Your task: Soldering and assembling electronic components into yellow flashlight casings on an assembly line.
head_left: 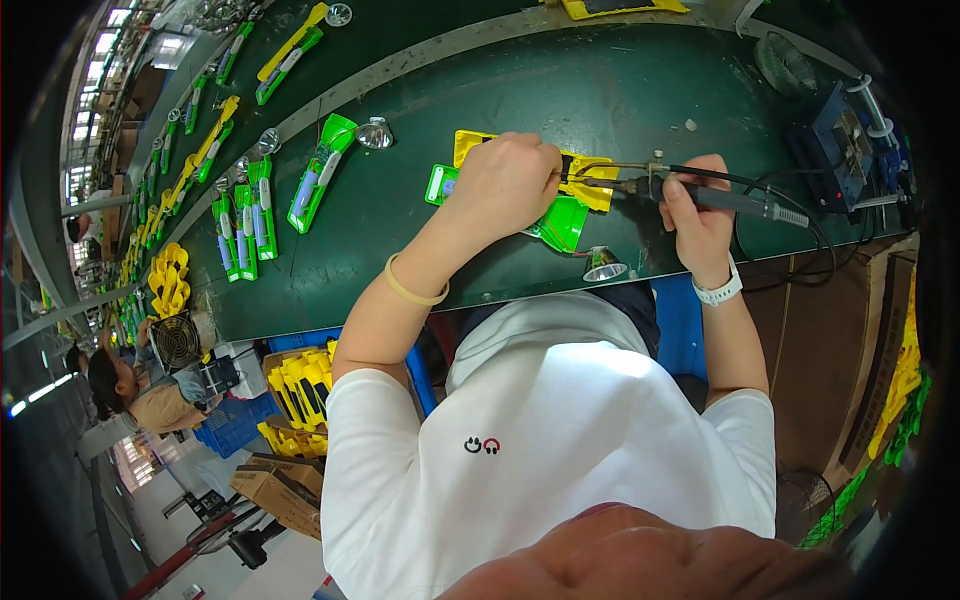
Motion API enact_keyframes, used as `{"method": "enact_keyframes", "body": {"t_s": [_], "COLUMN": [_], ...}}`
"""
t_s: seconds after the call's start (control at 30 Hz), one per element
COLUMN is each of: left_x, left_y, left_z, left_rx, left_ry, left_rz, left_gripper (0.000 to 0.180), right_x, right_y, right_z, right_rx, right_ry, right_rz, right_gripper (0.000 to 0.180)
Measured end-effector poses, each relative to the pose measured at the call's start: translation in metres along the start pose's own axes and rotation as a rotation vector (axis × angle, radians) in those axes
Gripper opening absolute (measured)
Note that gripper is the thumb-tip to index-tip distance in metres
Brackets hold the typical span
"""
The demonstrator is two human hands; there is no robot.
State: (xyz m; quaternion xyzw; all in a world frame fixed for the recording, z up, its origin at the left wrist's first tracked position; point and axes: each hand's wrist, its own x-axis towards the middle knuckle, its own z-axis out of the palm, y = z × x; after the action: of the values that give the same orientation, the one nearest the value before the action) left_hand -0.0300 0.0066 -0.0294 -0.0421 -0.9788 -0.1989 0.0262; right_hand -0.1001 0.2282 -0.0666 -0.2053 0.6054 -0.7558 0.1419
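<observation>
My right hand (697,215) is closed round the dark handle of a soldering iron (740,203), whose tip points left at the work. A thin feed tube (615,166) runs along above the iron. My left hand (508,178) is closed over a yellow plastic shell (597,196) and a green flashlight housing (566,226). Its fingertips meet near the iron's tip; whatever they pinch is hidden. Beneath the hand the yellow shell lies across the green housing. A shiny reflector cup (604,265), wired to the housing, rests at the table's front edge.
Left of my hand lie several green housings with batteries (243,225) and another one with a reflector (322,175). A blue machine (835,150) stands at the right, cables below it. Wire mesh (784,65) sits at back right. Yellow shells fill a box (298,385); a person (150,390) sits far left.
</observation>
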Motion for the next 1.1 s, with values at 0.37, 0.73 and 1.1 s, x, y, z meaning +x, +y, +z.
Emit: {"method": "enact_keyframes", "body": {"t_s": [0.37, 0.73, 1.1], "left_x": [0.000, 0.004, 0.003], "left_y": [-0.001, 0.000, 0.005], "left_z": [0.000, 0.002, -0.002], "left_rx": [-0.013, 0.019, 0.058], "left_ry": [0.003, 0.003, -0.022], "left_rz": [0.003, 0.008, -0.028], "left_gripper": [0.009, 0.011, 0.010], "right_x": [-0.004, 0.020, 0.016], "right_y": [-0.007, 0.002, 0.008], "right_z": [0.001, 0.037, 0.040], "right_rx": [-0.012, 0.076, 0.129], "right_ry": [0.046, 0.051, 0.066], "right_rz": [-0.060, 0.015, -0.008], "right_gripper": [0.020, 0.025, 0.027]}}
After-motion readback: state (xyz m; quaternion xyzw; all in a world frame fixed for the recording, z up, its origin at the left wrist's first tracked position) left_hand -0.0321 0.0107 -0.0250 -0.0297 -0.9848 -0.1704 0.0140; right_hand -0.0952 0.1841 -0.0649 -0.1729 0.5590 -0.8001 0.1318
